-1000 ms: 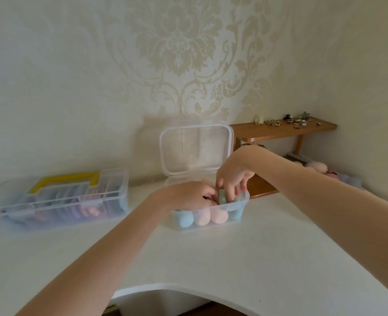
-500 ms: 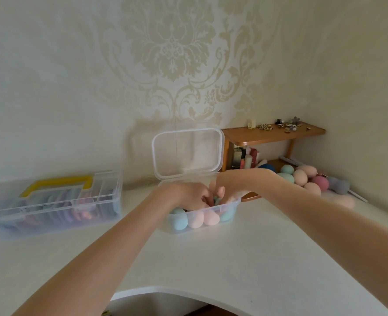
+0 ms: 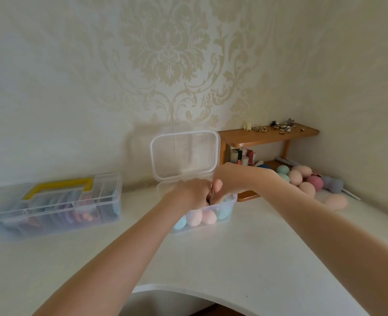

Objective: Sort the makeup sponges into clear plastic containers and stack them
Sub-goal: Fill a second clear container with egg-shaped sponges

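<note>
- The sponges (image 3: 201, 217) are seen through the front wall of the open box (image 3: 230, 207), which stands in the middle of the white table (image 3: 245, 252): a blue one, two peach ones and a teal one are packed side by side, touching each other.
- They are judged to be very light and soft, easily squeezed, and not slippery or fragile; a gentle pinch across the wide belly of each one is probably the best hold.
- Both hands are reached into the box from above. The left hand (image 3: 192, 192) is bent down over the sponges with its fingers curled, but what is held under them is hidden and cannot be told.
- The right hand (image 3: 228, 182) is bent down beside it, the two hands almost touching; a peach shape is seen between them, and whether it is a thumb or a sponge cannot be told.
- The lid (image 3: 185, 153) of the box is stood upright behind it, against the wall.
- More loose sponges (image 3: 299, 179) are left in a heap at the right, near the wooden shelf (image 3: 266, 134), so the sorting is judged not finished.
- A second box with a yellow handle (image 3: 58, 187) is placed well apart at the left, closed and filled.
- The table is smooth and pale; the walls behind are covered with cream patterned paper.
</note>
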Action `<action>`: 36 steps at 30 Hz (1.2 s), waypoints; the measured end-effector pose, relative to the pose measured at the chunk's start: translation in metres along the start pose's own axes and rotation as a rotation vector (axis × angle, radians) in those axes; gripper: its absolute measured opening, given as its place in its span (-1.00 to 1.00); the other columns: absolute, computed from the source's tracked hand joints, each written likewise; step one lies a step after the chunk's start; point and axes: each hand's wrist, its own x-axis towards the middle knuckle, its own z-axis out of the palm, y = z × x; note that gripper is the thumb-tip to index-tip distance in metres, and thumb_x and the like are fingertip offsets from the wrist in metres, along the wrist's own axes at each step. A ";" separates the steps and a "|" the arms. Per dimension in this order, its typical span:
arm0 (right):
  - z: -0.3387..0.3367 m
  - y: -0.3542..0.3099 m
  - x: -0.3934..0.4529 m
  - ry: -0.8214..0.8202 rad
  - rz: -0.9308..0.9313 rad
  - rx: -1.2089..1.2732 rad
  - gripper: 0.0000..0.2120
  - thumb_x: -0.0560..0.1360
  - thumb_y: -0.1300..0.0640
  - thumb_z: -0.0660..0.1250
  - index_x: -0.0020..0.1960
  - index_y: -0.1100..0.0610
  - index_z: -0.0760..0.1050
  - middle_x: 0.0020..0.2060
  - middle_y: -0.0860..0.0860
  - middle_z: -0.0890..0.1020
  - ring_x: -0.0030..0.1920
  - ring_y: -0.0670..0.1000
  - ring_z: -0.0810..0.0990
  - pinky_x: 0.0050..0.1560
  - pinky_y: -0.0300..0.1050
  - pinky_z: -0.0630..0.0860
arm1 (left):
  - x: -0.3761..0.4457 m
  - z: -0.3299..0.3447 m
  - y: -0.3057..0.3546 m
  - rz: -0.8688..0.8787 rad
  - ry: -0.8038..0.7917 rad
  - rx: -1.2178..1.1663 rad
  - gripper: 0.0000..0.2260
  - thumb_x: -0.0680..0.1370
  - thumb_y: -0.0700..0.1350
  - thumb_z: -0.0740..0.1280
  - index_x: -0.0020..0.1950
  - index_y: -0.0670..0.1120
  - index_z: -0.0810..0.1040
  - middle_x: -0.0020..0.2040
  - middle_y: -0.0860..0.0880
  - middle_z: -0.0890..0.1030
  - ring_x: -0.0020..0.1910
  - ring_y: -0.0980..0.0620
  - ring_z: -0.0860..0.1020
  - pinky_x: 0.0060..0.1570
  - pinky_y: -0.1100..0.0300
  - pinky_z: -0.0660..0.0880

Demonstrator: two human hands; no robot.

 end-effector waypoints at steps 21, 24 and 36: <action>-0.048 -0.017 0.009 0.589 -0.078 -0.047 -0.53 0.49 0.17 0.30 0.36 0.15 0.25 0.20 0.13 0.39 0.14 0.11 0.45 0.16 -0.06 0.42 | -0.044 -0.059 -0.063 -0.043 0.757 0.097 -0.70 0.57 -0.16 0.14 0.29 -0.16 0.40 0.14 -0.13 0.58 0.12 -0.15 0.51 0.26 0.06 0.26; -0.051 -0.020 -0.011 0.410 -0.097 -0.140 -0.81 0.49 0.13 0.32 0.09 0.10 0.48 -0.01 0.00 0.47 -0.11 -0.02 0.47 -0.08 -0.21 0.40 | -0.065 -0.047 -0.051 0.127 0.676 0.163 -0.64 0.57 0.03 0.07 0.08 -0.15 0.56 -0.01 -0.11 0.61 -0.04 -0.15 0.56 0.03 0.04 0.42; 0.006 -0.024 -0.042 0.092 -0.091 -0.068 -0.78 0.43 0.05 0.41 0.02 0.13 0.54 0.04 0.02 0.61 0.05 0.01 0.56 0.11 -0.18 0.46 | -0.087 0.007 -0.036 0.057 0.338 0.088 -0.63 0.49 0.17 0.27 0.08 -0.11 0.48 0.17 -0.08 0.46 0.22 -0.06 0.38 0.18 0.20 0.27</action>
